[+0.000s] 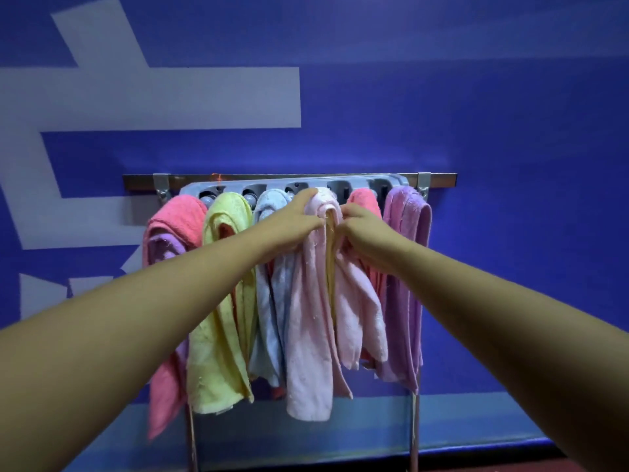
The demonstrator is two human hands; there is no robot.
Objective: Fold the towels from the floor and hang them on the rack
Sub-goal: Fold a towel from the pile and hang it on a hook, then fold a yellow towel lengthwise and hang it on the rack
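Fingers of left hand and right hand grip pale pink towel | apparently atop rack

Indoor room, blue wall, towel rack

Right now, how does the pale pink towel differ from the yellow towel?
The pale pink towel is gripped near its top by the left hand and right hand; no hand holds the yellow towel. The pale pink towel hangs mid-rack, the yellow towel second from the left end. Both are draped over the rack and hang down.
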